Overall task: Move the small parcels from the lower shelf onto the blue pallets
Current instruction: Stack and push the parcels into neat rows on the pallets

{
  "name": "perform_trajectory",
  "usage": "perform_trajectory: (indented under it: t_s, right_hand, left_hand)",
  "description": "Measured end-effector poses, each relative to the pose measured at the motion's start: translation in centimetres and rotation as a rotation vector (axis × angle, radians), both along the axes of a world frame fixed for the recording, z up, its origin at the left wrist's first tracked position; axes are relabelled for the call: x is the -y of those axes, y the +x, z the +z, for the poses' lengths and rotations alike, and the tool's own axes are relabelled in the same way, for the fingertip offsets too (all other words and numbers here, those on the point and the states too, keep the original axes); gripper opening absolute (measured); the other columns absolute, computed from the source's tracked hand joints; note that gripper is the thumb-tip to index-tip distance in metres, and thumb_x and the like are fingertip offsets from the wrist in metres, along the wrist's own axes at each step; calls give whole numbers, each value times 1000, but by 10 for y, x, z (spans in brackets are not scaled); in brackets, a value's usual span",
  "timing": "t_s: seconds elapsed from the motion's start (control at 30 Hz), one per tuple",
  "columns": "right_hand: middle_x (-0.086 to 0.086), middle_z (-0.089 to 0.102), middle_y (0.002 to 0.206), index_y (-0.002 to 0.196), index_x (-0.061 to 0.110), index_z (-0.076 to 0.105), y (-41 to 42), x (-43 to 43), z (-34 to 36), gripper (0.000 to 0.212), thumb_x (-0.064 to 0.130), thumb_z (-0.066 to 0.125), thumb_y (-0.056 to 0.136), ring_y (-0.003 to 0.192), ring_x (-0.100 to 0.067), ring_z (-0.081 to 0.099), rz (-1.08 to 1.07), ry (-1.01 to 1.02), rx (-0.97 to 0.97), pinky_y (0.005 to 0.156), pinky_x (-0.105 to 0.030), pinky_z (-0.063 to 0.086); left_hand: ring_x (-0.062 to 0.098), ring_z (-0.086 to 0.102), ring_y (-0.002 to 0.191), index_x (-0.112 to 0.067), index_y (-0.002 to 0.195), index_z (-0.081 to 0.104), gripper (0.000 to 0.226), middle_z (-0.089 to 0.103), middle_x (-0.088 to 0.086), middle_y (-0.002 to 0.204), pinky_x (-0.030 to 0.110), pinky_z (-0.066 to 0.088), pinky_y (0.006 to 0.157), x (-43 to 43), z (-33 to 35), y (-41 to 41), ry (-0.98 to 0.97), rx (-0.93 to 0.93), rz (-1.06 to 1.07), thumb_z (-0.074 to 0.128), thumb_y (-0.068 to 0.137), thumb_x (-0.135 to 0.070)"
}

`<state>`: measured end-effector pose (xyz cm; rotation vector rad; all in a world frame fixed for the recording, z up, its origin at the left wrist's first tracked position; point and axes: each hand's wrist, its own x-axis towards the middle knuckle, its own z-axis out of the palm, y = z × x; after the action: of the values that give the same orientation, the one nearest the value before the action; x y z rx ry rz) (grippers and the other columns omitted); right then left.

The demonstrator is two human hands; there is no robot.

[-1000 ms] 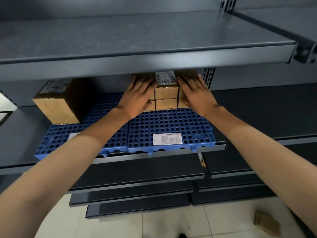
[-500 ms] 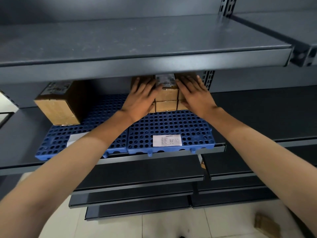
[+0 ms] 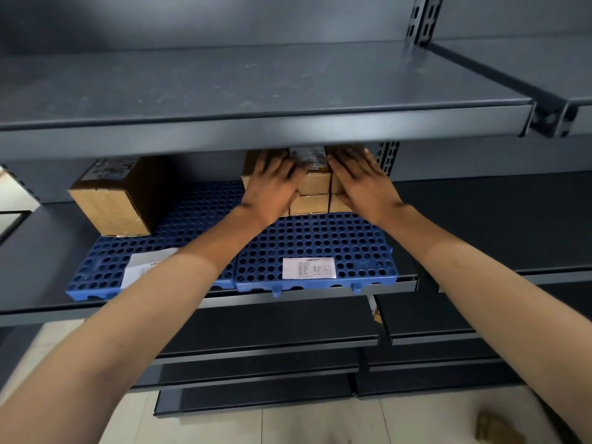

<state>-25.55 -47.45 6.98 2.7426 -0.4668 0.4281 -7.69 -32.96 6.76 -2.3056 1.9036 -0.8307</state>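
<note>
Blue perforated plastic pallets point(image 3: 320, 238) lie side by side on a dark grey metal shelf point(image 3: 38, 257), their front edges at its lip. At the back of the right pallet stands a stack of small brown cardboard parcels point(image 3: 312, 195), two layers high and packed tight together. The middle one on top carries a white printed label point(image 3: 310, 158), too blurred to read. Both arms reach in under the grey upper shelf point(image 3: 256, 126). The left hand point(image 3: 270, 184) lies flat against the left side of the stack, fingers straight and spread over the top parcel, its grip released and closing round nothing. The right hand point(image 3: 362, 184) does the same on the right side, palm on the parcels' front and fingers point(image 3: 349, 163) stretched over the top, grip just as slack. The middle column of parcels shows between the two hands. A larger brown cardboard box point(image 3: 112, 203) sits well apart on the back left corner of the left pallet. A white paper sheet point(image 3: 309, 268) lies near the front of the right pallet, and a second white sheet point(image 3: 141, 267) on the left pallet is partly hidden by the left forearm. Below, darker shelves step down to a pale tiled floor point(image 3: 224, 424), where a small brown item point(image 3: 495, 427) lies at the lower right, too blurred to make out.
</note>
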Motion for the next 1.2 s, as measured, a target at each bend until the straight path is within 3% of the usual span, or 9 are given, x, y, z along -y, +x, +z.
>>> perform_trajectory:
  t_s: [0.2,0.33,0.43,0.6,0.8,1.03,1.2]
  right_hand:
    - [-19,29,156,152,6,21,-6,-8,7,86,31,68,85,147,-34,22,41,-27,38,120,-51,16]
    - [-18,40,150,149,6,29,-8,-33,10,83,31,72,83,143,-33,32,195,-25,161,120,-48,22]
    - [-17,38,152,150,7,28,1,-65,19,80,33,67,86,144,-33,29,267,5,174,121,-46,20]
    - [-14,34,155,150,9,28,29,-141,34,78,35,66,88,146,-31,26,324,113,197,121,-44,15]
    - [-12,35,154,151,10,24,58,-259,45,81,42,63,88,146,-30,26,348,97,209,121,-45,17]
    - [-7,32,156,152,12,23,103,-404,85,78,45,55,89,148,-24,22,368,66,339,122,-43,17]
    - [-8,36,154,150,10,30,152,-459,142,75,44,57,90,147,-25,26,351,29,459,120,-45,22]
  left_hand:
    - [34,40,132,-17,146,34,71,46,14,143,58,22,115,-15,3,-10,-70,-24,-45,65,86,-40]
    - [31,41,133,-18,141,40,65,51,10,139,54,28,113,-53,4,-17,-180,-44,-170,64,85,-39]
    - [32,41,133,-16,141,40,65,51,9,139,53,32,110,-91,10,-19,-224,-64,-162,65,86,-38]
    - [31,44,130,-17,141,42,62,53,8,136,52,31,111,-172,28,-5,-333,-103,-66,63,87,-41]
    - [28,43,135,-15,142,43,64,52,7,139,47,34,111,-292,40,25,-413,-125,-15,60,89,-45]
    - [24,47,131,-15,142,42,59,54,5,138,41,38,109,-433,79,77,-511,-106,-153,59,92,-43]
    - [22,50,129,-15,139,48,53,57,4,135,39,40,107,-486,138,135,-626,-23,-224,62,93,-39]
